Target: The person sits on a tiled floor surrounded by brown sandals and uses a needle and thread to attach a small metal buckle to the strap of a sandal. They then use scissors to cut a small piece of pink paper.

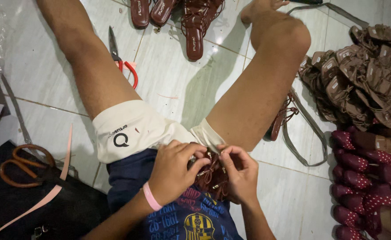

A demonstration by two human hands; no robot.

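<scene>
Seated on a tiled floor (pixel 173 89), the person works at lower centre of the frame with both hands closed on a dark red strappy sandal (pixel 211 178) held in the lap. The left hand (pixel 174 175), with a pink wristband (pixel 151 196), clamps the sandal from the left, fingers curled tight over the upper. The right hand (pixel 240 173) pinches a lace or small metal fitting near the top edge; which of the two cannot be told, as the fingers hide it. The sandal is largely covered by both hands. Red-handled scissors (pixel 122 60) lie open-side down at upper left beside the thigh; orange-handled scissors (pixel 24 164) rest on a dark cloth (pixel 71 209) at lower left, next to a pink strip (pixel 53 186). More sandals lie at top centre (pixel 194 26), and brown (pixel 364 75) and red dotted (pixel 368 178) stacks fill the right edge. Judged risks: the fine pinch may slip and loosen the lace; the small fittings may prick a fingertip; the scissors close to the bare leg could cut if the leg shifts.
</scene>
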